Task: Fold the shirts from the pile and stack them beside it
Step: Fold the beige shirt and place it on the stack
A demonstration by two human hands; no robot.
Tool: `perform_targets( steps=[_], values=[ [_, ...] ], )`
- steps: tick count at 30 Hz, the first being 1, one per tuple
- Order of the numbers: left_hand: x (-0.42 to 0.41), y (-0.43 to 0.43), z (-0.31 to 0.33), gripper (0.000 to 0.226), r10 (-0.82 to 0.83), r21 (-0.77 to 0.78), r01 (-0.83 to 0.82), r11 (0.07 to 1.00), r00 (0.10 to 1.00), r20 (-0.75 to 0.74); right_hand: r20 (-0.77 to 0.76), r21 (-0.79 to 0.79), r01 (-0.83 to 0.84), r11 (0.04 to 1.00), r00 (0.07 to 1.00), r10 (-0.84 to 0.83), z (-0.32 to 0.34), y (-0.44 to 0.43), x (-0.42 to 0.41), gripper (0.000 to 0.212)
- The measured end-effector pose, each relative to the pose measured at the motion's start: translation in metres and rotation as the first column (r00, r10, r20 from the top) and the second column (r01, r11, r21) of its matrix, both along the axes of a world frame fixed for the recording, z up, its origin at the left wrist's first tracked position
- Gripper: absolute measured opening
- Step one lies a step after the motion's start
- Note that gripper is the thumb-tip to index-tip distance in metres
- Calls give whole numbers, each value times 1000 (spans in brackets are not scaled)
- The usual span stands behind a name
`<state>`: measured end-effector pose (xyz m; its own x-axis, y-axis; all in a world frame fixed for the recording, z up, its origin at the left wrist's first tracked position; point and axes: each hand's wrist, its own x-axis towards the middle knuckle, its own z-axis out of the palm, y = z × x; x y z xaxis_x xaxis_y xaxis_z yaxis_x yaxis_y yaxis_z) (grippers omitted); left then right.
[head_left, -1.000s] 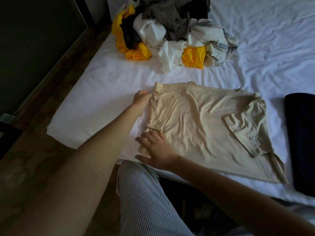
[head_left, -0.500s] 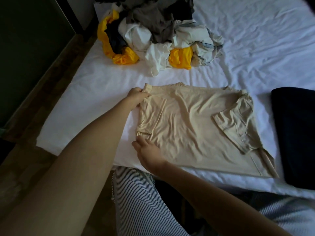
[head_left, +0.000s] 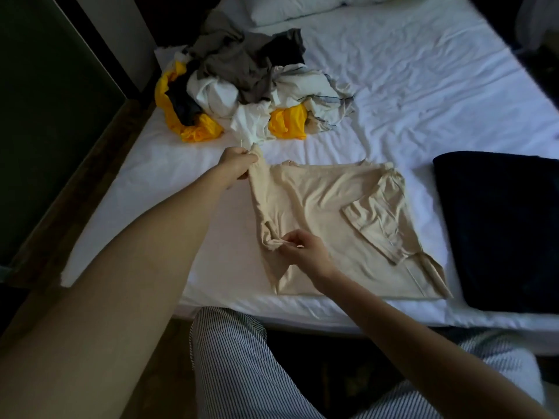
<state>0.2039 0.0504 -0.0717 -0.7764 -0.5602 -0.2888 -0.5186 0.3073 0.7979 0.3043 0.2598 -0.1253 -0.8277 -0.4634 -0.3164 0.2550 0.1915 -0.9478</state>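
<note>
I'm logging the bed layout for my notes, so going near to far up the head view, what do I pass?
Striped trousers → beige shirt, pinched by the left hand and right hand → pile of clothes → pillow.

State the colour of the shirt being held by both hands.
Beige; the shirt shows best in the head view.

This is a bedroom in a home. A wide bed with a wrinkled white sheet [head_left: 423, 95] fills the view, and a plump white pillow [head_left: 290, 7] lies at its far end. A loose pile of yellow, white, grey and black clothing [head_left: 242, 86] sits on the sheet. Dark wooden flooring [head_left: 99, 164] runs alongside the bed. The person wears thin-striped cotton lounge trousers [head_left: 242, 373].
</note>
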Motion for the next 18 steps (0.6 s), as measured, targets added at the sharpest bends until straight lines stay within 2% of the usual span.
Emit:
perform_targets(
  steps=[4, 10, 13, 15, 18],
  values=[
    [-18, 30, 16, 18, -36, -51, 37, 998, 999, 20, 54, -98, 3, 995, 999, 3, 11, 37, 1, 14],
    [-47, 94, 19, 24, -154, -22, 154, 988, 988, -4, 72, -157, 159, 975, 986, -149, 12, 107, -4, 19],
    [-63, 135, 15, 12, -200, -34, 200, 979, 980, 4, 141, -170, 264, 949, 960, -242, 8, 140, -8, 17],
    [-75, 161, 8, 13, -247, -47, 248, 967, 968, 31, 184, -158, 335, 929, 934, -305, 4, 160, -9, 15],
    [-89, 195, -3, 8, -276, -14, 279, 960, 954, 115, 173, -106, 342, 934, 931, -321, -4, 183, -10, 17]
  ],
)
